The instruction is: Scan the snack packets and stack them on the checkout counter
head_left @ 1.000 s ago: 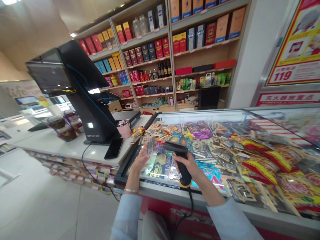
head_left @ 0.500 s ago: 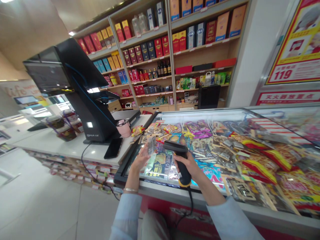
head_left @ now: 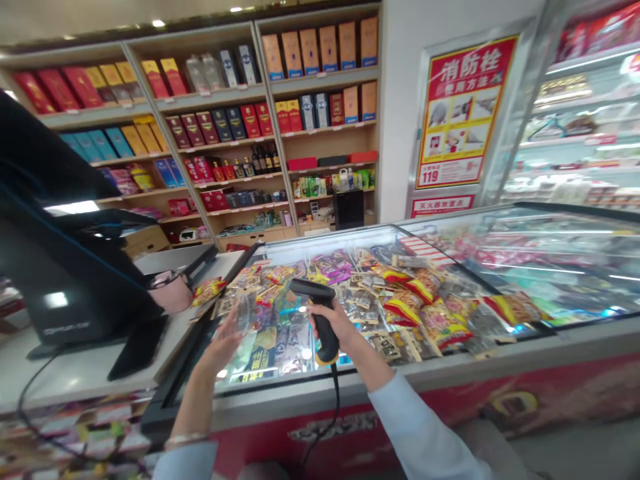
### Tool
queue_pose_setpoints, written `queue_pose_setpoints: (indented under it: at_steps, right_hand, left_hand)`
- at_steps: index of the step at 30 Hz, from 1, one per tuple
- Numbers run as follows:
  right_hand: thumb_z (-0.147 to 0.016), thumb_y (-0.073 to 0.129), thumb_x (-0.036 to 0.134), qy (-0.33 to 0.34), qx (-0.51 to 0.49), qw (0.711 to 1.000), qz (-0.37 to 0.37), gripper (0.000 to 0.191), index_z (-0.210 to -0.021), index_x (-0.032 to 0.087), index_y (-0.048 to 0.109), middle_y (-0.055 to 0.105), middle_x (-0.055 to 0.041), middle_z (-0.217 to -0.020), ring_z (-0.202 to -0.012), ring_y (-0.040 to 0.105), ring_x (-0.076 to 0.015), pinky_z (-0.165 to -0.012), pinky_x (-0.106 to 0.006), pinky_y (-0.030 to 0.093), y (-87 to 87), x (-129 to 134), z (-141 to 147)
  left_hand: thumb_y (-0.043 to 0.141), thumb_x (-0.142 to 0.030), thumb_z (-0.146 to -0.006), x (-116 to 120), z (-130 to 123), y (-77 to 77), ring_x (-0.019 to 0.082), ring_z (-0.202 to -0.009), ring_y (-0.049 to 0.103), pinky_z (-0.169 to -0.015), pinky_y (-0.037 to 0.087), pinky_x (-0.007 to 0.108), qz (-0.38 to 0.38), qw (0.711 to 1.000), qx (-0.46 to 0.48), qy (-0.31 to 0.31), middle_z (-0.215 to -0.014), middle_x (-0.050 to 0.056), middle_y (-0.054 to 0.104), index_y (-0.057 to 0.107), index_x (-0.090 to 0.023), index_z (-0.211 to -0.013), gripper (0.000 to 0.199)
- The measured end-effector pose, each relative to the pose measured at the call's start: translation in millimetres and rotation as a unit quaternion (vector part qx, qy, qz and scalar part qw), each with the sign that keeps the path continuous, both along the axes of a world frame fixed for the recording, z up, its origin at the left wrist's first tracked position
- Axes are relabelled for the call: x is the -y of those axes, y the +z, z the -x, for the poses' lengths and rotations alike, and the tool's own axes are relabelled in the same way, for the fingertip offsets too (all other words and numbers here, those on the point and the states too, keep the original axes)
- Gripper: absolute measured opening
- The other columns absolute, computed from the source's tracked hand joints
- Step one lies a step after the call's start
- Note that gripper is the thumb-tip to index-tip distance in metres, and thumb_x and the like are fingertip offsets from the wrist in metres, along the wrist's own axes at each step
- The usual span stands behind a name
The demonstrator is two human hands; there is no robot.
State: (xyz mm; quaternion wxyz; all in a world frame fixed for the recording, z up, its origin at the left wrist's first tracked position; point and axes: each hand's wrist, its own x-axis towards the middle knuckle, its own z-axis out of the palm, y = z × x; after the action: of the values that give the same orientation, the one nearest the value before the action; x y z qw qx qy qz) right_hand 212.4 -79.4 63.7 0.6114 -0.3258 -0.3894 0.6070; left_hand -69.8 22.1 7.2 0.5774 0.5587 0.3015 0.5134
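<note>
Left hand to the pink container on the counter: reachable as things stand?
Probably yes: nothing tall seems to stand between the left hand and the pink container, though a snack packet lies beside it and the hand's grip holds a clear packet.

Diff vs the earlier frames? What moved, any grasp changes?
The head view swung right: the wall poster now shows whole, and the black monitor stand slid toward the left edge of the picture. Nothing was visibly picked up or let go. Unchanged: right hand on the scanner, left hand on a clear packet, both over the display case.
</note>
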Motion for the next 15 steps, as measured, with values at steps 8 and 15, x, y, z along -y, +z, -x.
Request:
queue_pose_setpoints:
  at_steps: [8,15]
  right_hand:
    - [-0.062,0.076,0.037,-0.161,-0.045,0.986,-0.007,0.027,-0.068,0.018,0.057,0.056,0.0047,-0.049,-0.037,0.049,-0.0089,-0.035,-0.02,0.039,37.5,40,-125]
    - [-0.062,0.076,0.034,-0.261,-0.103,0.96,-0.004,0.028,-0.068,0.02,0.053,0.053,0.0059,-0.049,-0.039,0.047,-0.0079,-0.035,-0.018,0.037,44.0,70,-229]
  left_hand:
    - [0.075,-0.024,-0.068,39,-172,104.9,0.031,-0.116,0.061,-0.103,0.046,0.046,-0.021,0.994,-0.061,-0.093,-0.122,0.007,0.068,0.053,-0.024,-0.137,0.072]
    - [0.052,-0.027,-0.085,54,-324,119.9,0.024,-0.1,0.068,-0.092,0.054,0.038,0.139,0.959,0.083,-0.234,-0.108,0.017,0.071,0.058,-0.007,-0.119,0.04]
